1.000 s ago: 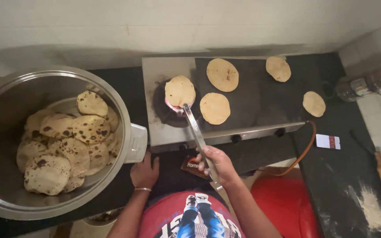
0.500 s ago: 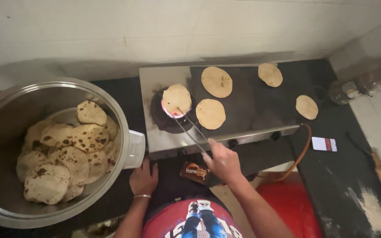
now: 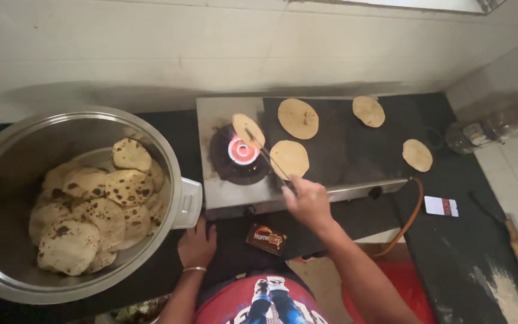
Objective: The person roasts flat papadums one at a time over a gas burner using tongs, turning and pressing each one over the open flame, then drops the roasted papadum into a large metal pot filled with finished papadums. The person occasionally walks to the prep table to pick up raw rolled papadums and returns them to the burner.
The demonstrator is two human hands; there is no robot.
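The right hand [image 3: 308, 201] has its grip closed around the handles of a pair of thin metal tongs [image 3: 268, 155], whose tips seem to pinch the edge of a flatbread [image 3: 247, 129] tilted up over the lit burner [image 3: 241, 151]; the contact itself is too small to tell for sure. The burner glows at the left end of the stove [image 3: 229, 195]. On the dark griddle [image 3: 337, 156] to its right lie two more flatbreads, one near the back edge [image 3: 298, 118] and one just beside the tongs near the front [image 3: 289, 159]. A further one [image 3: 369, 111] sits at the griddle's back right corner, another [image 3: 417, 155] on the dark surface [image 3: 451, 252] past the stove's right edge. The left hand [image 3: 197, 245] rests flat and open on the front edge of the surface, holding nothing, just below the handle of a big steel pot [image 3: 7, 174] filled with charred flatbreads [image 3: 97, 204]
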